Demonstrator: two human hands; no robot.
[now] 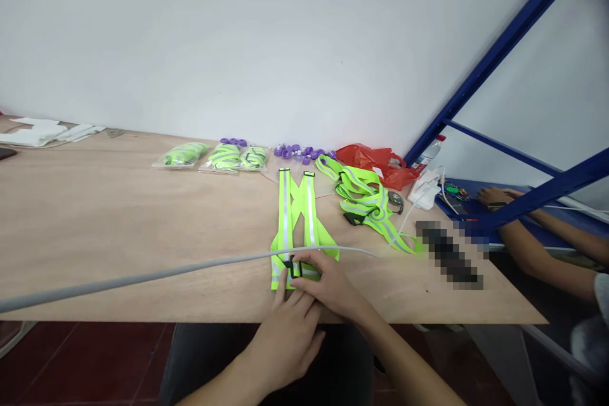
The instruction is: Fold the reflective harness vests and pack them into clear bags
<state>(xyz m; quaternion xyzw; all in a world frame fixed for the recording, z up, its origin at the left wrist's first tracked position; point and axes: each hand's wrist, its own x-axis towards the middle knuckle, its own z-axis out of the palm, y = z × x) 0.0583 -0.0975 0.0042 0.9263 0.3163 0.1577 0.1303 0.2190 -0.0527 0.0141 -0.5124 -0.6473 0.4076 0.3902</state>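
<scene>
A neon-yellow reflective vest (284, 209) with silver stripes lies on the table in front of me, its straps crossing in the middle. At its lower edge is a black buckle (293, 266). My right hand (328, 282) pinches the buckle between thumb and fingers. Against the lower band rests my left hand (290, 333), its fingers stretched out and the index fingertip just below the buckle. The fingertips of both hands nearly meet and partly cover the band. A grey cable (190, 269) passes across the view over the vest.
Bagged yellow straps (223, 157) and purple pieces (297, 152) lie near the wall. To the right are a loose yellow strap bundle (364, 193), a red plastic bag (371, 162), a bottle (431, 151) and a blue frame (504, 51). Another person's arms (533, 247) rest beyond it.
</scene>
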